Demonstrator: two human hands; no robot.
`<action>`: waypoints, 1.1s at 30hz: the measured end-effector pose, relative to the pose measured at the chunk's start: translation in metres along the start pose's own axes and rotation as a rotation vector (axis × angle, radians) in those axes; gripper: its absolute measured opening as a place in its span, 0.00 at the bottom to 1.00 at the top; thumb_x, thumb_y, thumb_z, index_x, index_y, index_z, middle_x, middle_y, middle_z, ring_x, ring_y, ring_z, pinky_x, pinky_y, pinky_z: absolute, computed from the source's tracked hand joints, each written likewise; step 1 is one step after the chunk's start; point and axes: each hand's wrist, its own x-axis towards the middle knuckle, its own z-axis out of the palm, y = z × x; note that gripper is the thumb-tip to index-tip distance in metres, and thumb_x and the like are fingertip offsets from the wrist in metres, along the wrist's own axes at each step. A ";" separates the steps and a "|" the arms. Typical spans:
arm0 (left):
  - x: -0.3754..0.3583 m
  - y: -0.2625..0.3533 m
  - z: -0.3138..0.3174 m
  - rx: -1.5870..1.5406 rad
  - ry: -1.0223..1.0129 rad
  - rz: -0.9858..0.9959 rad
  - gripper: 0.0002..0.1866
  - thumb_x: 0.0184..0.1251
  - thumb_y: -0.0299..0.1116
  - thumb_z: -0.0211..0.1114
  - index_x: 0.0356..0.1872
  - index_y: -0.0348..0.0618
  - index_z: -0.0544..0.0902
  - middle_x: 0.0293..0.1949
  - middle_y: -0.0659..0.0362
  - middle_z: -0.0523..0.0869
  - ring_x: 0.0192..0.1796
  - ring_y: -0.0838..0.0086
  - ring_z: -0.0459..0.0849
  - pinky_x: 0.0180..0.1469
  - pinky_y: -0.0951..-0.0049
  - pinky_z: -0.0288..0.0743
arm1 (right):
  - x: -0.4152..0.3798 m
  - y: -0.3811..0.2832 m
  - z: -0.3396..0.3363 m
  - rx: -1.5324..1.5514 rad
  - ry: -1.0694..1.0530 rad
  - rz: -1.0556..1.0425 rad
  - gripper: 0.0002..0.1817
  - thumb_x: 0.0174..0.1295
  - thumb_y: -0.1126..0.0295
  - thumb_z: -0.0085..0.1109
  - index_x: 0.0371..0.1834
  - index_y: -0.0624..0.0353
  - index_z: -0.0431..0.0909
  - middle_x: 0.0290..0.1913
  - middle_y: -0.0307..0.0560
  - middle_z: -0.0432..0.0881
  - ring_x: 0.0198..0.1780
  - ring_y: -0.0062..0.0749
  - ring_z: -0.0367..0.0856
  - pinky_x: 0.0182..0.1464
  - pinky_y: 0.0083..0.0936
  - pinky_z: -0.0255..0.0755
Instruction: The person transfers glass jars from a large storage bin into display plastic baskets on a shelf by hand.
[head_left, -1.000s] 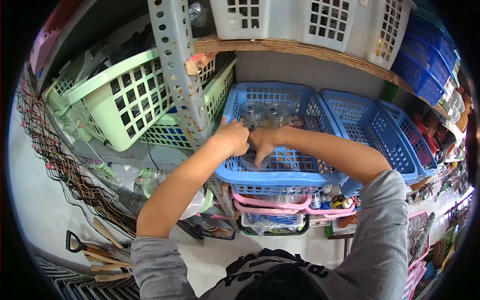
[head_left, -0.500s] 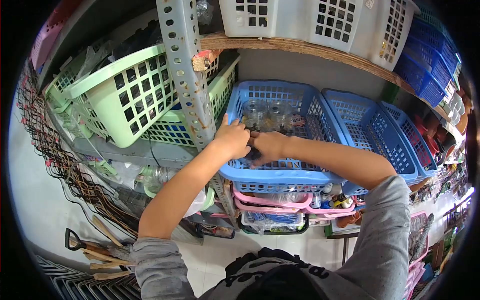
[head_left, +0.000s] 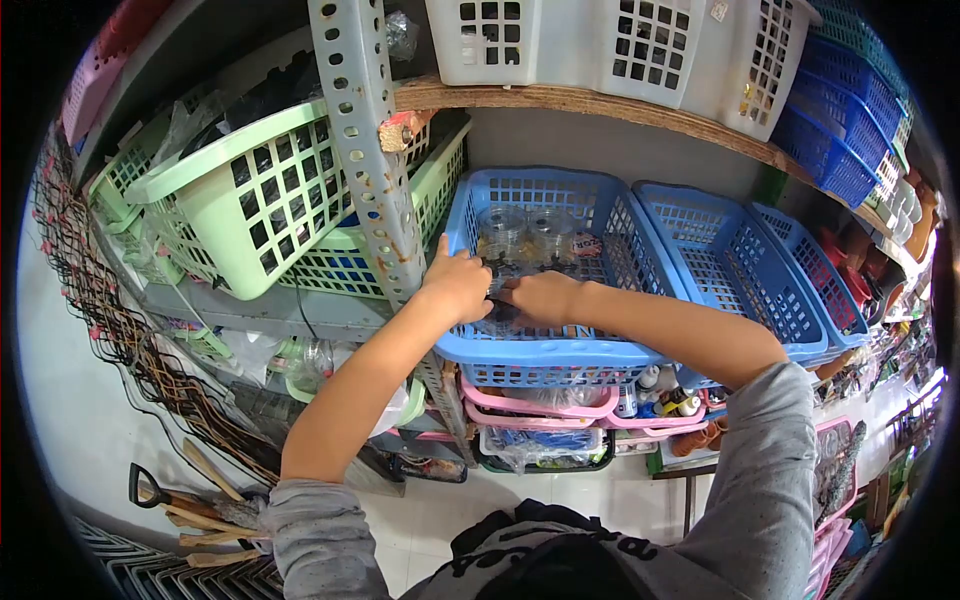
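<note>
A blue plastic basket [head_left: 560, 350] stands on the shelf in front of me, holding clear plastic jars [head_left: 552, 228] at its back left. My left hand [head_left: 456, 287] is at the basket's left side, thumb stretched up by the rim and fingers curled inward. Close beside it, my right hand [head_left: 543, 298] reaches down into the basket with its fingers bent together. Dark, see-through plastic [head_left: 500, 318] shows beneath and between the fingers. What exactly either hand grips is hidden.
A perforated metal post [head_left: 362, 150] rises at the left, beside green baskets [head_left: 250, 200]. More blue baskets [head_left: 735, 250] stand to the right. A wooden shelf edge [head_left: 600, 100] with white baskets runs above. Pink baskets [head_left: 540, 420] sit below.
My right hand has shifted slightly right, opening a small gap from the left hand. More see-through plastic shows between them. The view has moved a little.
</note>
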 end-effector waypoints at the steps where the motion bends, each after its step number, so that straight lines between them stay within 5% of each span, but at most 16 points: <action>1: 0.000 0.000 -0.001 -0.003 -0.008 -0.005 0.26 0.56 0.48 0.60 0.51 0.41 0.77 0.54 0.53 0.77 0.62 0.60 0.69 0.67 0.42 0.47 | 0.000 0.001 -0.002 -0.001 0.001 0.001 0.22 0.52 0.60 0.63 0.46 0.63 0.74 0.46 0.55 0.78 0.45 0.49 0.80 0.44 0.39 0.76; 6: 0.001 0.001 -0.002 -0.025 -0.026 -0.006 0.26 0.55 0.48 0.61 0.50 0.41 0.78 0.53 0.54 0.78 0.61 0.62 0.71 0.67 0.42 0.47 | -0.011 -0.001 -0.026 0.108 -0.129 -0.002 0.27 0.54 0.58 0.60 0.54 0.62 0.69 0.49 0.59 0.76 0.47 0.52 0.78 0.48 0.42 0.72; 11: 0.004 0.000 -0.001 -0.066 0.014 -0.020 0.25 0.55 0.46 0.62 0.50 0.40 0.77 0.53 0.54 0.78 0.61 0.63 0.70 0.66 0.42 0.49 | -0.026 -0.001 -0.034 0.236 0.014 0.073 0.27 0.55 0.57 0.59 0.55 0.62 0.69 0.44 0.60 0.79 0.46 0.53 0.79 0.49 0.43 0.72; 16: -0.014 0.006 -0.020 -0.217 0.319 0.071 0.21 0.59 0.39 0.59 0.50 0.38 0.76 0.51 0.52 0.79 0.55 0.61 0.75 0.65 0.48 0.56 | -0.064 -0.031 -0.073 0.324 0.081 0.205 0.24 0.56 0.58 0.58 0.52 0.62 0.72 0.43 0.59 0.80 0.45 0.52 0.79 0.48 0.43 0.72; 24: -0.067 0.069 -0.076 -0.384 0.657 0.323 0.19 0.59 0.35 0.59 0.47 0.32 0.76 0.44 0.47 0.81 0.48 0.55 0.79 0.55 0.61 0.69 | -0.155 -0.084 -0.077 0.163 0.656 0.223 0.18 0.52 0.69 0.59 0.47 0.62 0.74 0.41 0.54 0.78 0.43 0.49 0.78 0.45 0.39 0.72; 33: -0.105 0.207 -0.040 -0.851 0.454 0.740 0.12 0.57 0.34 0.62 0.40 0.39 0.77 0.36 0.50 0.81 0.38 0.55 0.80 0.39 0.62 0.73 | -0.301 -0.187 0.036 0.150 0.912 0.651 0.14 0.51 0.70 0.61 0.42 0.60 0.74 0.41 0.49 0.75 0.40 0.42 0.74 0.42 0.35 0.67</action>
